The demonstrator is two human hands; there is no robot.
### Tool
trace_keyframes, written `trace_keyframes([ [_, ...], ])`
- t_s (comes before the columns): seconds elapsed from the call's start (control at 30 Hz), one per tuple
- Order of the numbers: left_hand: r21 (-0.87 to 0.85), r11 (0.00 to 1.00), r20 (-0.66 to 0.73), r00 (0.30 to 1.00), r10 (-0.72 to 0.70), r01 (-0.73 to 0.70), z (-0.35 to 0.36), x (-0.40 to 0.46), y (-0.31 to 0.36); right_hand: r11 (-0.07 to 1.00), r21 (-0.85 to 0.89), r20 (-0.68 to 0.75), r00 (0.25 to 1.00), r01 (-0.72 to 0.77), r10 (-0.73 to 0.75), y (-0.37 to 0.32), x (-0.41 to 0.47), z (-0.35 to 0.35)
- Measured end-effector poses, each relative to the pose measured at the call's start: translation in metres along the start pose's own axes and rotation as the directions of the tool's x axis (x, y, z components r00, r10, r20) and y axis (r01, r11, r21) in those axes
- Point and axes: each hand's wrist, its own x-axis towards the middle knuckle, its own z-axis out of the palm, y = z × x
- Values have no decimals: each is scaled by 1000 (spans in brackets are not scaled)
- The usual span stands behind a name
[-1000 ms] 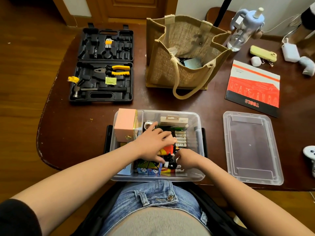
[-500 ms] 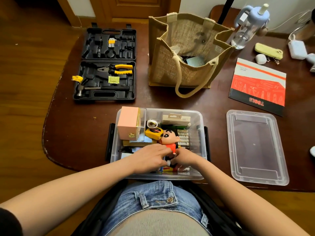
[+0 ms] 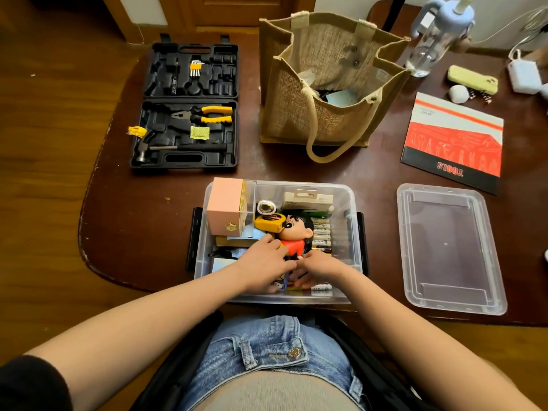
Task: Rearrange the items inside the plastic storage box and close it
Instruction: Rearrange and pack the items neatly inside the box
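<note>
Left hand (image 3: 265, 264) and right hand (image 3: 318, 269), fingers curled, together grasp the lower body of a cartoon figure (image 3: 293, 237) in a red shirt, standing inside the open clear storage box (image 3: 347, 203) at lower centre of the frame, its lid (image 3: 449, 250) lying flat at right on the table (image 3: 142, 209).

Bare forearms, black sleeve (image 3: 26, 381) on left upper arm, grey top (image 3: 267, 393), blue denim shorts (image 3: 267, 345) with metal button (image 3: 294, 353).
</note>
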Motion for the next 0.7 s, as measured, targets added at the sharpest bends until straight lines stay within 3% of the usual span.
trace_keyframes([
  [0.2,-61,998,-73,997,-12,8,0,-12,-5,917,388,45,996,-94,83,3,0,1],
  [0.4,-11,995,-49,994,-95,95,1,-11,0,861,495,25,993,-114,117,8,-4,7],
  [0.53,-88,979,-109,975,-192,183,-4,-8,2,903,422,15,996,-84,86,9,-10,4],
  [0.7,-431,883,-186,939,-290,187,-21,-34,-11,986,163,-129,992,27,-6,9,-15,-3],
])
